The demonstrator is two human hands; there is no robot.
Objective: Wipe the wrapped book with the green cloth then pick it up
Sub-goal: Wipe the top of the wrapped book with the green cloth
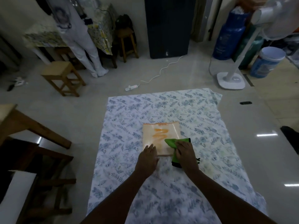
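The wrapped book lies flat on a floral sheet, its shiny pale cover marked with an orange squiggle. My left hand rests flat on the book's near left corner, fingers spread. The green cloth is bunched under my right hand, which presses it onto the book's near right corner. Part of the cloth hangs off the book onto the sheet.
The sheet covers a tiled floor. A wooden stool and table leg stand to the left, a power strip with cord beyond the sheet, a fan base at the far right. A person in white stands at the back left.
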